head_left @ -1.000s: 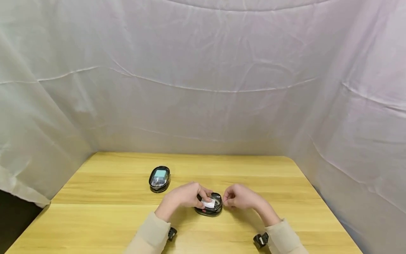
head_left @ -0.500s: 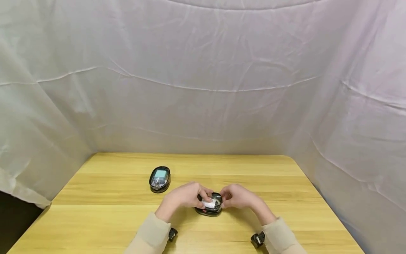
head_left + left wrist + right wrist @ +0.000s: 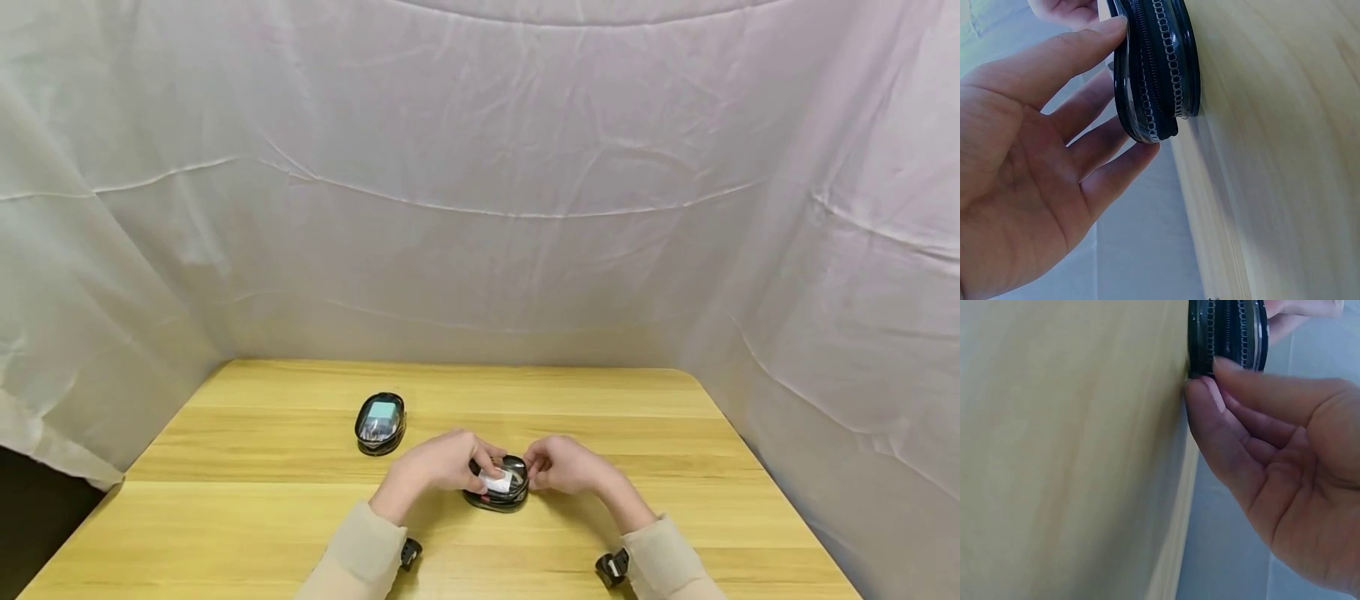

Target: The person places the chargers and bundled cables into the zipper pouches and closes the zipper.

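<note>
A small oval zippered pouch [image 3: 517, 498], clear with black trim, sits on the table with a white label or card showing through its top. My left hand [image 3: 447, 461] reaches over it from the left and holds it with thumb and fingers on the rim. In the left wrist view, the zipper [image 3: 1147, 59] runs along the side wall between two rows of pale stitching. At the pouch's right end, my right hand [image 3: 567, 465] pinches at the zipper with thumb and forefinger; what lies between those tips is hidden.
A second similar oval pouch [image 3: 379, 425], with a light-blue piece inside, lies farther back to the left on the wooden table [image 3: 247, 517]. Pale cloth [image 3: 480, 267] hangs behind the table and along both sides.
My right hand has moved in from just right of the pouch to its right end, its fingertips now at the zipper. The left hand keeps its hold.
</note>
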